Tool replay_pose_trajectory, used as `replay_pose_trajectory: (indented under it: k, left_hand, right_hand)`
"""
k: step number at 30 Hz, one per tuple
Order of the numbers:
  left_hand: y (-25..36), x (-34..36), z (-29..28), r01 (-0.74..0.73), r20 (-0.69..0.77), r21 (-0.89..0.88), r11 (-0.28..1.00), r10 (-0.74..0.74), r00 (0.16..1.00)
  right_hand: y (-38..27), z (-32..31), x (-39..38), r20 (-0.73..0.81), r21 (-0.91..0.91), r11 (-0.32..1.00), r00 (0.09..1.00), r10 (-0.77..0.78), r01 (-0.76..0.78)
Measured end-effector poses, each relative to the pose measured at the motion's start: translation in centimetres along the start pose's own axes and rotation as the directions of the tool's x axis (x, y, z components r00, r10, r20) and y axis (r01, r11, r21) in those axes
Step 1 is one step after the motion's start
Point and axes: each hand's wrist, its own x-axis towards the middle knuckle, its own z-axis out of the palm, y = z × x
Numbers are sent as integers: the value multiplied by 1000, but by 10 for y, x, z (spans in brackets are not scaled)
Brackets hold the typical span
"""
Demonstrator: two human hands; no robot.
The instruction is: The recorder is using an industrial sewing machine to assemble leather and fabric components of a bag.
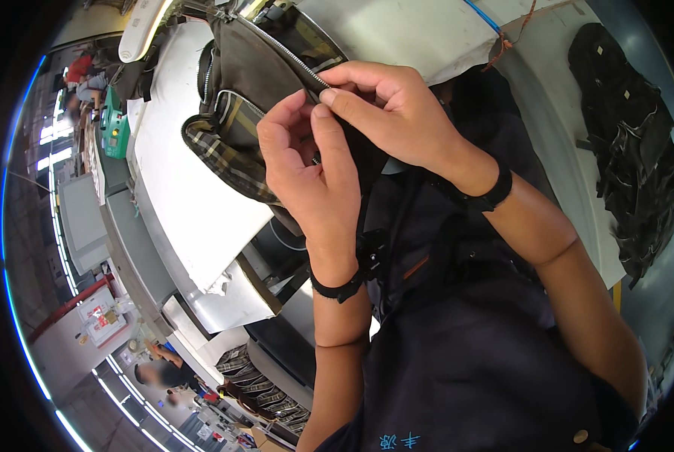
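Note:
A dark olive-brown bag (pixel 265 64) with plaid fabric (pixel 224 154) showing at its side lies across the white work surface in front of me. A metal zipper (pixel 292 59) runs along its upper part toward my fingers. My right hand (pixel 401 113) pinches the zipper's near end between thumb and index finger. Just beside it, my left hand (pixel 311 166) is closed, thumb and index fingertips brought together at the bag's edge. Whatever lies between those left fingertips is too small to make out. Both wrists wear black bands.
A white sewing machine arm (pixel 143 30) with a lit lamp stands at the upper left. Black fabric pieces (pixel 631 143) are heaped at the right. Stacked plaid pieces (pixel 258 384) lie lower left. A blue cord (pixel 484 15) crosses the far table. Other people (pixel 164 373) are at the left.

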Motion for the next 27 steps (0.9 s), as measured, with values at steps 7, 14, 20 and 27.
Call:
replay_pose_trajectory:
  k: [7, 14, 20, 27]
  left_hand:
    - [-1, -2, -2, 61, -29, -10, 998, -61, 998]
    - [0, -2, -3, 80, -27, 5, 997, -80, 996]
    - [-1, -5, -2, 79, -32, -32, 996, -80, 996]
    - [-1, -9, -1, 28, -28, -3, 1000, -28, 999]
  right_hand:
    - [0, 5, -4, -21, -43, 999, 999, -34, 33]
    - [-3, 5, -5, -26, -53, 999, 1000, -9, 7]
    - [-4, 6, -6, -67, -94, 995, 997, -22, 16]
    - [-6, 3, -6, -58, -156, 988, 998, -21, 12]
